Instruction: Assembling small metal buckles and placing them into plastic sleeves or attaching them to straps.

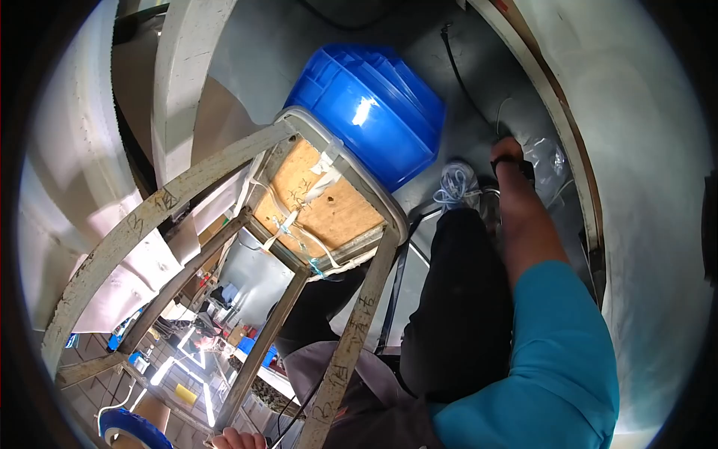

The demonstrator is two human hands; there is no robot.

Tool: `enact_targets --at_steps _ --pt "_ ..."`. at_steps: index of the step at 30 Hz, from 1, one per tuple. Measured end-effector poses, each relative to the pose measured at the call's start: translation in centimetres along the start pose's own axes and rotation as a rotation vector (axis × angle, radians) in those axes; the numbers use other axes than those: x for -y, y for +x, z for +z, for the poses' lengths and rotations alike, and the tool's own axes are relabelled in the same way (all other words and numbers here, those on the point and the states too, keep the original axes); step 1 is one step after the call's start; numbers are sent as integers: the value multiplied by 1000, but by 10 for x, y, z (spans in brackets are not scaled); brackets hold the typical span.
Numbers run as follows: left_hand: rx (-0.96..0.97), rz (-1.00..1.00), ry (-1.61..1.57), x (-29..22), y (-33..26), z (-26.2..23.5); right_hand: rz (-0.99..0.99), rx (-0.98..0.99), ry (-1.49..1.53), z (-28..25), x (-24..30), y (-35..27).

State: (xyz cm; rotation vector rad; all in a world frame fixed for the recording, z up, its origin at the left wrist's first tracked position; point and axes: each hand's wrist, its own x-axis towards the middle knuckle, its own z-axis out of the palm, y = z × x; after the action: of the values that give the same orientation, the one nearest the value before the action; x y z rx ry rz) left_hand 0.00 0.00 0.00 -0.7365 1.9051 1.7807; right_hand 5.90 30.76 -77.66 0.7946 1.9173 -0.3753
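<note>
While right hand point(506, 147) reaches, cable point(464, 87) lies near.

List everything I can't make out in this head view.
In the head view:
Right hand: fingers hidden by the hand itself; any grip, or touch on the clear plastic, is unclear.
Left hand: mostly cut off by the lower edge.
Left foot: hidden behind the stool.
Background items: too small to identify.

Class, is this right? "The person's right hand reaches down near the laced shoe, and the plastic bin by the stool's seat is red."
Not quite: in the head view, the plastic bin by the stool's seat is blue. The right hand does reach down near the laced shoe.
</note>
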Motion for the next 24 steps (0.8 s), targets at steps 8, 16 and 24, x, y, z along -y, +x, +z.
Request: enact_targets --at_steps 8,16,24 --pt "47 -10 75 -7 -4 -3 -141 -60 -80 6 -3 11" --pt "58 28 122 0 1 2 -215 -595 619 -17 -15 -99" --pt "118 73 75 55 186 151 -228 -231 1214 -13 -30 -174"
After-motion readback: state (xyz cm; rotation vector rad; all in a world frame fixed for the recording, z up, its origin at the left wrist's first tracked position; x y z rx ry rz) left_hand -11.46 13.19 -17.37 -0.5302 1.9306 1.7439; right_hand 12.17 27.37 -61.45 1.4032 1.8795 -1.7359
